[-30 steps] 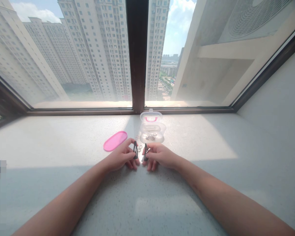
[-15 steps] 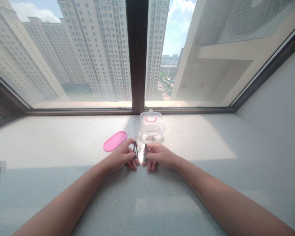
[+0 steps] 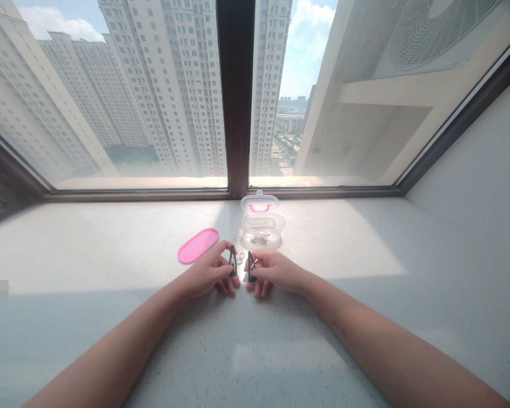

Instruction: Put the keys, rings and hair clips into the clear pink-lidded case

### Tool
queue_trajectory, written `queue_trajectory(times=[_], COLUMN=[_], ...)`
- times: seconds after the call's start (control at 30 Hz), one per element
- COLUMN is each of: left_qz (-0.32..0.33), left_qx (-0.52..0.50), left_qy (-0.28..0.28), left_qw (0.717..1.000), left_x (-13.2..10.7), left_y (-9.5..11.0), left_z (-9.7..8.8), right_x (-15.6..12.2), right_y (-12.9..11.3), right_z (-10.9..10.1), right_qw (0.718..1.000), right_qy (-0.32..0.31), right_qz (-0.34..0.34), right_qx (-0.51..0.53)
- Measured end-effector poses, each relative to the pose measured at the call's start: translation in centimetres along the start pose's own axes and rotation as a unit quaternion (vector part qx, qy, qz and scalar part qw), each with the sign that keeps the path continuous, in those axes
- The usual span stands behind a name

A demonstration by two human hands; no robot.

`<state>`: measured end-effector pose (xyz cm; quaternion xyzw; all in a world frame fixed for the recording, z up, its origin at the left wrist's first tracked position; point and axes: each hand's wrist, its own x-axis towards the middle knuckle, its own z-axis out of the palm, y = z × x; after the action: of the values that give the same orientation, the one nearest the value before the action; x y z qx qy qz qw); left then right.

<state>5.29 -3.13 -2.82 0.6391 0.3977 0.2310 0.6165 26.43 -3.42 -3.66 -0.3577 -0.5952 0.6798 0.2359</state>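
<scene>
Head view: over the pale sill (image 3: 255, 351), the left hand (image 3: 208, 272) pinched a dark hair clip (image 3: 232, 262) upright between thumb and fingers. Just right of it, apart, the right hand (image 3: 278, 271) pinched a second dark clip (image 3: 250, 267) the same way. Beyond lay small rings (image 3: 239, 259); farther left, a pink oval tray (image 3: 198, 246). Farther still, a clear box (image 3: 277, 228) holding small metallic pieces (image 3: 260, 238) stood open near the window frame (image 3: 238, 141).

a slim black slotted hair clip (image 3: 232, 263), near upright, pinched in my left hand (image 3: 211, 273), a matching second clip (image 3: 250, 267), likewise near upright, pinched in my right hand (image 3: 278, 270), the pair just apart
</scene>
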Motion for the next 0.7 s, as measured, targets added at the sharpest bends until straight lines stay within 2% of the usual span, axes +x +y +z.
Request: queue_trajectory(times=[0.7], left_qz=[-0.006], left_qx=[0.007], left_qy=[0.000], left_qw=[1.000], left_x=[-0.04], left_y=[0.16], left_z=[0.05], right_x=[0.04], right_y=[0.00], right_z=[0.06], right_qw=[1.000], right_qy=[0.007], right_qz=[-0.002], right_qx=[-0.010])
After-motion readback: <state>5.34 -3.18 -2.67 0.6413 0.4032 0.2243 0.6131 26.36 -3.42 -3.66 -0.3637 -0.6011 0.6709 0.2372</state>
